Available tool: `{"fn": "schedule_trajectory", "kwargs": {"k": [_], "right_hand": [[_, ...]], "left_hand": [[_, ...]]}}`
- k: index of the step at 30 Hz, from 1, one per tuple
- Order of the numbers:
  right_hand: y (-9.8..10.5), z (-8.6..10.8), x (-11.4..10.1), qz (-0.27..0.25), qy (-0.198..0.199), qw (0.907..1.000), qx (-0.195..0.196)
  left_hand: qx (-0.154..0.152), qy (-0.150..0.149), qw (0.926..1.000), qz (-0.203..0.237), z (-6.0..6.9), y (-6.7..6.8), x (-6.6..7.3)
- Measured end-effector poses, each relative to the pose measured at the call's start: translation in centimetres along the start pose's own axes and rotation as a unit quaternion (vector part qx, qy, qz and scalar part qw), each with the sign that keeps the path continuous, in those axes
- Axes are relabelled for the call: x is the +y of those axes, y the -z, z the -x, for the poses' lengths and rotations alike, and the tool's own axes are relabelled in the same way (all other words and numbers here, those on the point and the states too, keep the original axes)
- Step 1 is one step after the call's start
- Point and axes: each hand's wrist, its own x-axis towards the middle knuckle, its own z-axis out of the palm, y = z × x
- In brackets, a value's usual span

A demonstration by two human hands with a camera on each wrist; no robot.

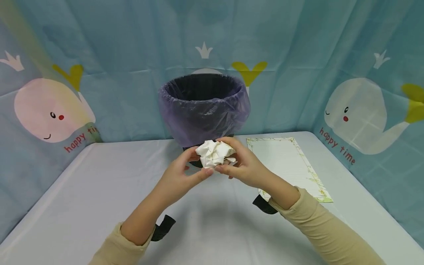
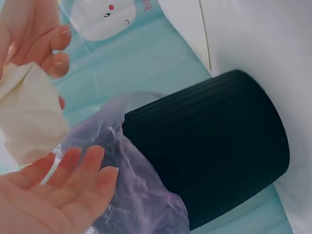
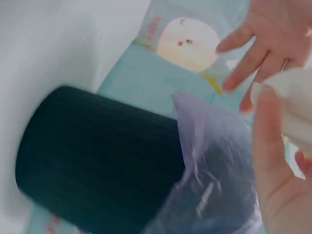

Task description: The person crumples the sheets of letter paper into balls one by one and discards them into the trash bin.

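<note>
A crumpled ball of white paper (image 1: 214,153) is held between both hands in the middle of the head view, in front of a bin. On its left side, my left hand (image 1: 177,181) touches it with the thumb below and fingers along the edge. My right hand (image 1: 246,166) grips its right side between thumb and fingers. In the left wrist view, the paper (image 2: 31,114) lies between my left hand (image 2: 63,195) below and my right hand (image 2: 29,34) above. The right wrist view shows my right thumb pressed on the paper (image 3: 295,102), with spread fingers of my left hand (image 3: 275,46) behind it.
A black bin (image 2: 209,151) lined with a purple plastic bag (image 1: 205,117) stands at the back of the white table (image 1: 82,191). Patterned, lined paper (image 1: 285,162) lies flat at the right. Blue curtains (image 1: 132,36) with whale prints surround the table.
</note>
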Motion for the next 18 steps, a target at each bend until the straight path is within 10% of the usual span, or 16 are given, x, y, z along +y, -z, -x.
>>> {"fn": "schedule_trajectory", "kwargs": {"k": [8, 14, 18], "right_hand": [[-0.3, 0.5, 0.3, -0.053, 0.042, 0.9943, -0.083], [-1.2, 0.5, 0.6, -0.057, 0.073, 0.9956, -0.013], [-2.1, 0.2, 0.9, -0.086, 0.105, 0.9896, 0.048]], "left_hand": [[-0.003, -0.013, 0.9988, 0.047, 0.7, 0.3, 0.3], [0.07, -0.102, 0.9902, 0.065, 0.6, -0.8, -0.2], [0.101, -0.107, 0.9828, 0.111, 0.0, -1.5, -0.5]]}}
